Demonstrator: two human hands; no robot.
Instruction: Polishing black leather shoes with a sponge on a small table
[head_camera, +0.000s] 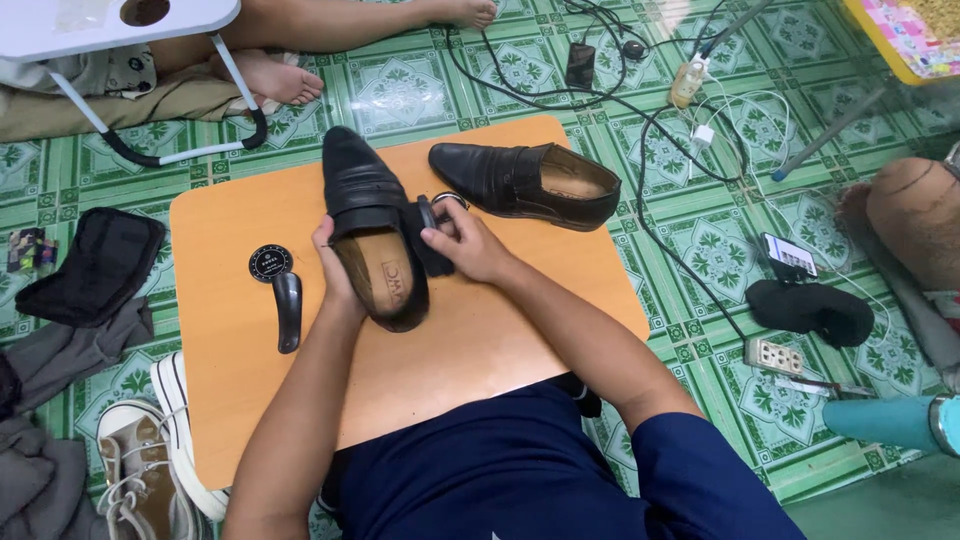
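Head view, looking down at a low orange wooden table (480, 330) on a green patterned tile floor (420, 90).

Left hand (335, 270): wrapped around the side of a black leather loafer (368, 215), gripping it at the opening, tan insole up. The loafer lies mid-table with its toe pointing away from the person; its heel end sits near the forearms. The stamp on the insole is too small to make out.

Right hand (465, 245): closed on a black shoe brush (432, 235), pressed against the loafer's right flank. Most of the brush is hidden by the fingers; bristles cannot be told. A small metal ring shows just behind it, partly covered.

The second loafer (530, 180) lies on its side at the table's far right, opening facing the viewer.

Left of the held shoe: a round black polish tin lid (270, 263) with a pale circular label, and just below it a black shoehorn (288, 310), both on the table.

Floor: a canvas sneaker (140, 470) cut off at the bottom left, a black pouch (95, 265), tangled cables (640, 110), a phone (788, 255) with its screen lit resting on a dark cloth, a white power strip (775, 355). Another person's bare feet (285, 75) at top, body out of frame.
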